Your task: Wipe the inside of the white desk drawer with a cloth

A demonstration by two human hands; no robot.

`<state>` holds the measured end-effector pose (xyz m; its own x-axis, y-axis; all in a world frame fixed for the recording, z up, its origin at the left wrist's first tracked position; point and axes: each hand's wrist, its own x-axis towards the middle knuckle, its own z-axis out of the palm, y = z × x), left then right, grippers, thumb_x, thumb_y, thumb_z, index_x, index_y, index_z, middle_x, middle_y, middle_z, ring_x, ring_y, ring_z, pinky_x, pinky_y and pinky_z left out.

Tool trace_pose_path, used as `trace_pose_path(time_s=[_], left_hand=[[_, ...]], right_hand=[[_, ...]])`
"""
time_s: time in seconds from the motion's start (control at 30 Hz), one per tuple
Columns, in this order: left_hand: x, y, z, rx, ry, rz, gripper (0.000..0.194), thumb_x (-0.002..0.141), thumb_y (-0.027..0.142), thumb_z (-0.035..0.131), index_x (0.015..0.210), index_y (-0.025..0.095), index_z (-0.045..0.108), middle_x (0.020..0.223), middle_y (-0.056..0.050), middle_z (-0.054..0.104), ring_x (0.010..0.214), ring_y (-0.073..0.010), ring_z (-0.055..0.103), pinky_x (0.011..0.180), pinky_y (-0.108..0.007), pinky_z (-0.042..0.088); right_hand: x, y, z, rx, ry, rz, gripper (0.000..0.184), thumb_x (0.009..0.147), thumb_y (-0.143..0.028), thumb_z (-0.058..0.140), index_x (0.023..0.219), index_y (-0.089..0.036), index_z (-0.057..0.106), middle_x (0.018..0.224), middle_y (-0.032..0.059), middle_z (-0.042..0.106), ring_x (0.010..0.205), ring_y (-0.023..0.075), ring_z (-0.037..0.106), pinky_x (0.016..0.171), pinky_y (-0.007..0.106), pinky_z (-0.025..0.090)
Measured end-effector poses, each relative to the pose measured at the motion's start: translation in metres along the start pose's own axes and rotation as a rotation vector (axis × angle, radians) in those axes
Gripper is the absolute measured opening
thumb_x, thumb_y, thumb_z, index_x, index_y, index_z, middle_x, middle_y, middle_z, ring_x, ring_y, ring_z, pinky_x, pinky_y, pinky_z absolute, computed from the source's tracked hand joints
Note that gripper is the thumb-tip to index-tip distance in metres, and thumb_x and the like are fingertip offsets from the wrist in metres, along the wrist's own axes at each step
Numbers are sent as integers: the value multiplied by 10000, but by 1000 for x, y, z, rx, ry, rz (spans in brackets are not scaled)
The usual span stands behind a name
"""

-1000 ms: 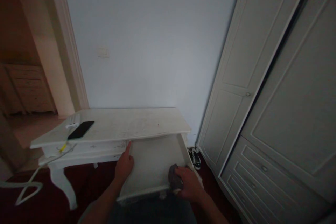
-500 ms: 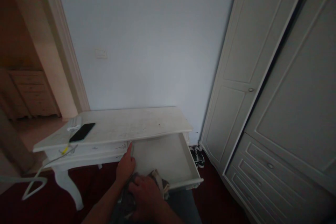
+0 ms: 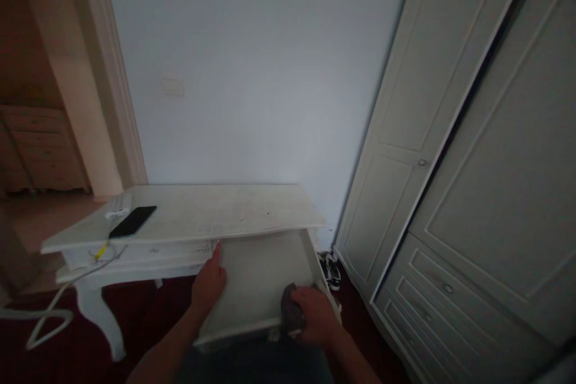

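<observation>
A white drawer [image 3: 252, 282] is pulled out from the right half of a white table [image 3: 225, 210]. My left hand [image 3: 209, 285] grips the drawer's left side, its index finger stretched along the edge toward the tabletop and the other fingers curled. My right hand [image 3: 315, 315] is closed on a bunched dark grey cloth [image 3: 291, 307] at the drawer's front right corner. The cloth presses against the inside and top of the front panel there; part of it is hidden under my fingers.
A black phone [image 3: 133, 222] lies on the table's left end beside a white power strip [image 3: 119, 205]. A white cable [image 3: 58, 312] hangs down on the left. Black-and-white shoes [image 3: 330, 270] stand on the dark red floor, near a white wardrobe [image 3: 387, 216].
My right hand with the cloth went from the drawer's front right to its front left, then back to the right corner. My left hand stayed on the drawer's left side.
</observation>
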<state>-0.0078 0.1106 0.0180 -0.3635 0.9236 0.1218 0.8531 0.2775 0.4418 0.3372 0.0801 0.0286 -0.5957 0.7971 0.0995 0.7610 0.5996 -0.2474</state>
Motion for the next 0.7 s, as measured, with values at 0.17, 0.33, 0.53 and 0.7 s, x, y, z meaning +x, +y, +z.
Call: trace_pose_path(time_s=[0.17,0.33,0.53,0.7], left_hand=[[-1,5,-3,49,5,16,656,1022,230,295,1660,143,170,1200,-167,709,1065,-265,704,907,-358,487],[-4,7,-7,77,-21,21,654,1034,241,266,1669,165,130,1200,-155,704,1055,-257,703,899,-356,490],[-3,2,-4,52,-26,-4,692,1019,231,308,1677,195,98,1240,-152,695,1061,-255,703,913,-365,494],[-3,-1,-1,7,-21,-11,699,1011,230,317,1679,234,111,1223,-134,708,1035,-265,712,898,-385,504]], right_hand=[[32,-65,19,4,4,-147,657,654,-593,809,1175,-247,607,1175,93,698,1071,324,667,951,418,494],[77,-139,58,5,23,-332,717,641,-705,804,1131,-222,600,1089,88,706,961,311,688,856,425,548],[87,-147,86,-22,40,-422,690,643,-707,816,1065,-218,574,1037,65,684,915,294,680,812,404,556],[48,-82,52,30,-20,-288,675,612,-659,835,1068,-245,559,1100,75,675,1016,311,664,879,385,499]])
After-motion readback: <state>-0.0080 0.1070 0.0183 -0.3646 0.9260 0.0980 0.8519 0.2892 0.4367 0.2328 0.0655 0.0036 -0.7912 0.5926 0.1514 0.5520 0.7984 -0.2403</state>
